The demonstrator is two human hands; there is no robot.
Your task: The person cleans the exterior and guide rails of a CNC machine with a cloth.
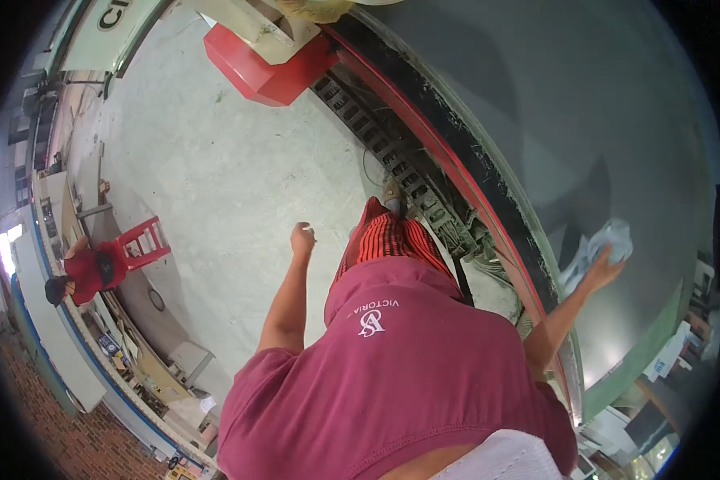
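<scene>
Out over the grey flat surface (552, 104) on the right, my right hand (606, 272) is closed on a crumpled pale-blue cloth (614, 238). The cloth lies against that surface, and part of it hangs toward the near edge. My left hand (302, 238) is in the air above the pale floor, away from the surface. Its fingers are loosely bent and a little apart, with nothing visible in them.
A red and cream machine part (268, 68) juts out at the top. A black cable chain (376, 132) runs beneath the red-edged surface beside my foot. At left, another person (96, 268) is by a red stool (146, 242) and a long cluttered bench (108, 344).
</scene>
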